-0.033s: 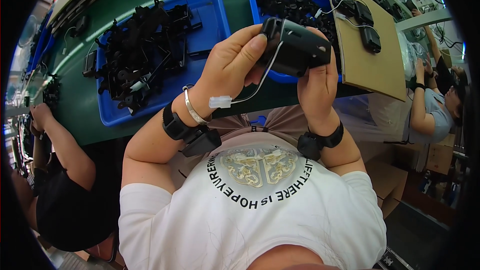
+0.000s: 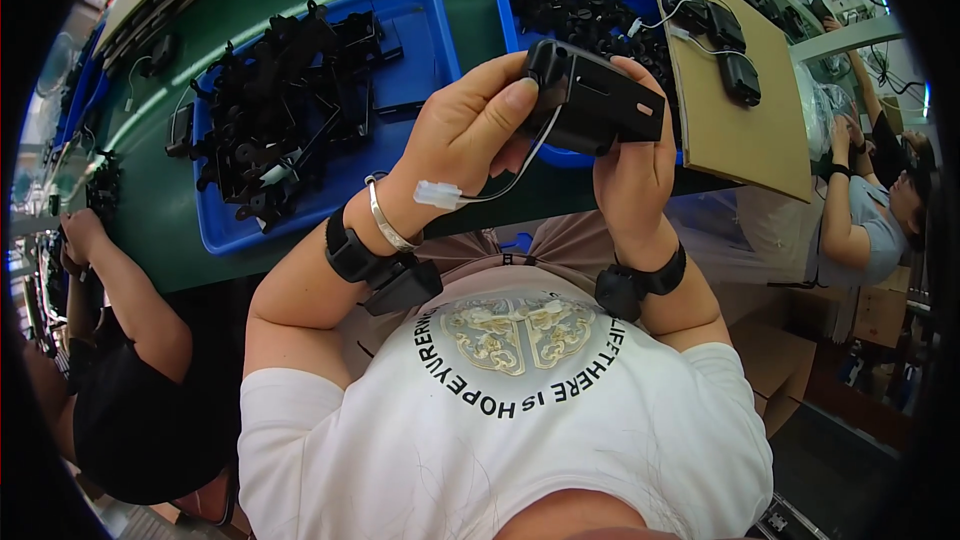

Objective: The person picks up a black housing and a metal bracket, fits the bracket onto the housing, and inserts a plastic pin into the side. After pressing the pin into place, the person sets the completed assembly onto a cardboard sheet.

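Between both hands, above the table's near edge, is a black plastic housing (image 2: 606,102) with a flat plate side showing slots. My left hand (image 2: 470,120) grips its left end, thumb pressed on the near corner. My right hand (image 2: 636,165) is closed round the right end; its fingers are partly hidden behind the housing. A thin white cable (image 2: 540,145) runs down from the left end of the housing to a clear white plug (image 2: 438,194), which hangs free by my left wrist.
At the left, a blue tray (image 2: 440,50) holds a heap of black brackets. Another blue bin (image 2: 507,5) with small black parts stands behind my hands. Right of it, a brown board (image 2: 715,140) carries several black cabled housings (image 2: 740,78). Other people work at both sides.
The housing has turned slightly in my hands, showing its slotted plate more fully. The plug has swung a little left and up.
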The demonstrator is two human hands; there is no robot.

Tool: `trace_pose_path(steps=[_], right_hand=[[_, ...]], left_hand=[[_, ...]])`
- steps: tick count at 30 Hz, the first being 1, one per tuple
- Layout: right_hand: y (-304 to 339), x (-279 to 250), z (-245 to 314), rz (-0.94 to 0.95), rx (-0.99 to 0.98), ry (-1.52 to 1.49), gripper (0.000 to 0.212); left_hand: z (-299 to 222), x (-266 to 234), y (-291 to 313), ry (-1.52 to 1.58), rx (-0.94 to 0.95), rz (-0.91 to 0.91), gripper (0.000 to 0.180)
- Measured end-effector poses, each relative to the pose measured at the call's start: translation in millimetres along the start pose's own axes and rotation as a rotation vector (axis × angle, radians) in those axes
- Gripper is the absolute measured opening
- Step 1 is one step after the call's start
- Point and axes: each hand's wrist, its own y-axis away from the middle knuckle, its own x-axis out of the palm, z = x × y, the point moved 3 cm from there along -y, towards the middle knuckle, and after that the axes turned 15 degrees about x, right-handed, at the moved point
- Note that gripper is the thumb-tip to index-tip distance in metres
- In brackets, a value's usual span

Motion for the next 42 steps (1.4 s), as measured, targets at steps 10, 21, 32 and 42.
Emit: trace_pose_path(steps=[10,21,32,42], right_hand=[[5,0,-11,-0.006,0.204,-0.157,0.039],[1,0,1,-0.007,0.291,-0.083,0.047],[9,4,5,0.084,0.193,-0.079,0.049],[5,-4,-4,0.064,0.186,-0.246,0.047]], left_hand=[[2,-1,-3,0.138,-0.086,-0.053,0.043],[4,5,0,0.062,-0.13,-0.085,0.041],[12,-4,-2,0.173,-0.213,-0.095,0.041],[8,3,-1,0.117,-0.094,-0.039,0.044]])
